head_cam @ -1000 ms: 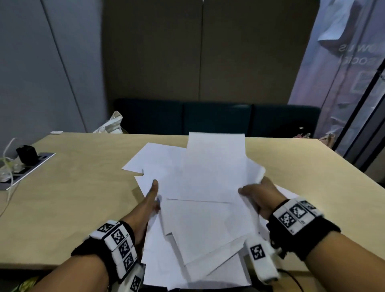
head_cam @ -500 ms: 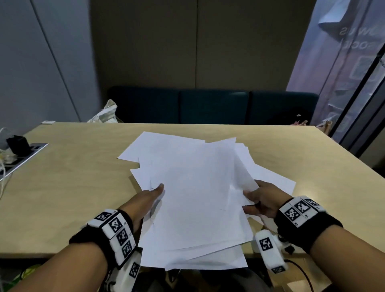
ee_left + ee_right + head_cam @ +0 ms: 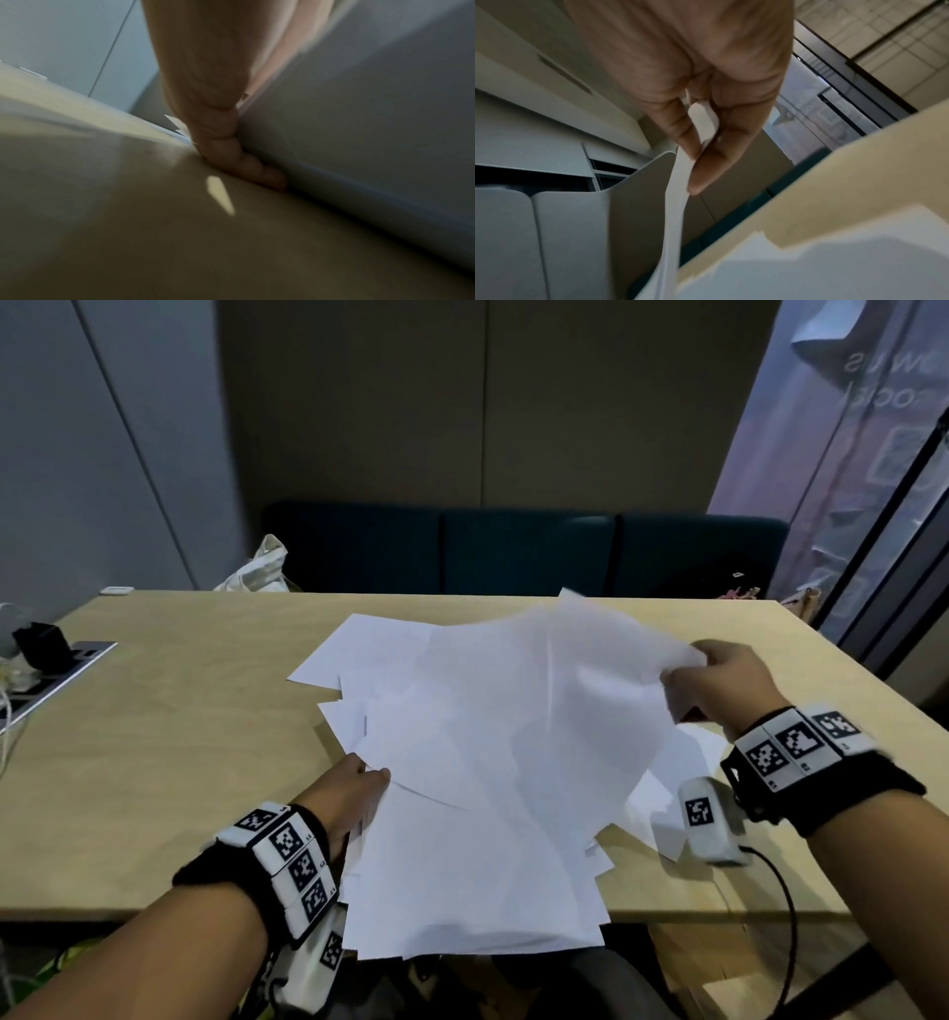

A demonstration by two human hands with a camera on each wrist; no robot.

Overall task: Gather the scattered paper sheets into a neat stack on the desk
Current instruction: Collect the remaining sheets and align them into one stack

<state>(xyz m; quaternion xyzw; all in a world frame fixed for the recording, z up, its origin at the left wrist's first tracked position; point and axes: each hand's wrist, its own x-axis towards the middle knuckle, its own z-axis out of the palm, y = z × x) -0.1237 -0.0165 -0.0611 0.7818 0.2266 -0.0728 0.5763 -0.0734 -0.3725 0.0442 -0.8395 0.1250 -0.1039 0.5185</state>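
Here the paper sheets (image 3: 477, 814) lie in a loose, overlapping pile at the middle of the desk (image 3: 179, 762), their near ends hanging over its 6 o'clock edge and a few corners fanning out toward 10 o'clock. At the pile's 2 o'clock side the right hand (image 3: 719, 680) lifts several sheets clear of the rest, their raised edges bowed and blurred; in the right wrist view the thumb and fingers (image 3: 680, 130) pinch that edge of the paper between them. At 8 o'clock the left hand (image 3: 349, 793) rests against the pile's side edge. In the left wrist view its fingers (image 3: 226, 150) sit on the desk and touch the paper, but whether they grip it I cannot tell. Both wrists wear black bands with square printed markers. At the desk's 9 o'clock edge sits a power strip (image 3: 56, 675) with a black plug, and beyond the 12 o'clock edge stands a dark green bench (image 3: 524, 552) with a pale cloth bag (image 3: 259, 572) beside it.
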